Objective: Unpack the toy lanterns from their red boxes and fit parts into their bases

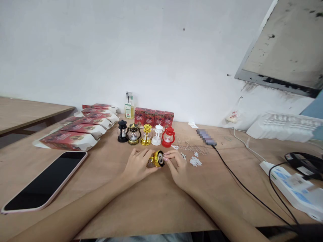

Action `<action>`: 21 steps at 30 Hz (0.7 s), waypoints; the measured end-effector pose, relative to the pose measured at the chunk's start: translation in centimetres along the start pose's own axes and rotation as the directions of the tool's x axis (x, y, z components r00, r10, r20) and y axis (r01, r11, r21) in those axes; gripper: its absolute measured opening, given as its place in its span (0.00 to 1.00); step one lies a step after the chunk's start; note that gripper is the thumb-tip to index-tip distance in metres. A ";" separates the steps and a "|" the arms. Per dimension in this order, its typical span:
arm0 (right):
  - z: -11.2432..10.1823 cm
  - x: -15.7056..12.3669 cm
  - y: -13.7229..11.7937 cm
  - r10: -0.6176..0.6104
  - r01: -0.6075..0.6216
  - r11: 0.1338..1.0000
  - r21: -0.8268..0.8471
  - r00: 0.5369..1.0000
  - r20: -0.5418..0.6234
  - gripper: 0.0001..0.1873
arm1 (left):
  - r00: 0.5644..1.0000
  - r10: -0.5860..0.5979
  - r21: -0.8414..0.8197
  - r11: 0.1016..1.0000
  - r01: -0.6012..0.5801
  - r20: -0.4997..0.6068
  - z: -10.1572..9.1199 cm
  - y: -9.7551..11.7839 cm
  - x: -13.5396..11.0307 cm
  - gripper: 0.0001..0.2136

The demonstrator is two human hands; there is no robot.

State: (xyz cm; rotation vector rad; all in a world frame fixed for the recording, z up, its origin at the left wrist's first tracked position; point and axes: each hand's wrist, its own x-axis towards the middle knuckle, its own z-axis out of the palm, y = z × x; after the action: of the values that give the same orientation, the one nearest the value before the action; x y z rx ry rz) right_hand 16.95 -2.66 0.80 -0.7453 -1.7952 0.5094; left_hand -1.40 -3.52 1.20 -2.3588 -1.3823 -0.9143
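Observation:
A small gold lantern point(156, 159) lies on its side in my left hand point(138, 163), its round base turned to the right. The base shows a black rim and an opening with parts inside. My right hand point(177, 167) has its thumb and forefinger pinched at that opening; whatever is between them is too small to make out. Behind my hands stand a black lantern point(122, 131), a bronze-black lantern point(133, 134), another gold lantern point(146, 135), a white lantern point(157, 135) and a red lantern point(168, 137). Small white pieces point(195, 161) are heaped right of my right hand.
Flattened red boxes point(73, 140) lie at the left, above a large phone point(46, 183). Upright red boxes point(153, 118) and a bottle point(129, 109) stand by the wall. Thin wire pieces point(193, 148), a cabled phone point(206, 137) and a power strip point(290, 185) are at the right.

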 end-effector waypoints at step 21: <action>-0.1 1.2 0.2 0.646 -0.894 0.187 0.407 0.424 0.635 0.08 | 1.000 -0.023 0.091 0.996 0.025 -0.017 -0.3 -0.2 0.3 0.12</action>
State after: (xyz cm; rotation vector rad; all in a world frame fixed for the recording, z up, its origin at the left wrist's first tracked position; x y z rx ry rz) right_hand 16.83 -1.69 1.47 -1.0186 -1.1032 2.0631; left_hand -1.54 -3.37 1.60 -2.2677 -1.4181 -0.8550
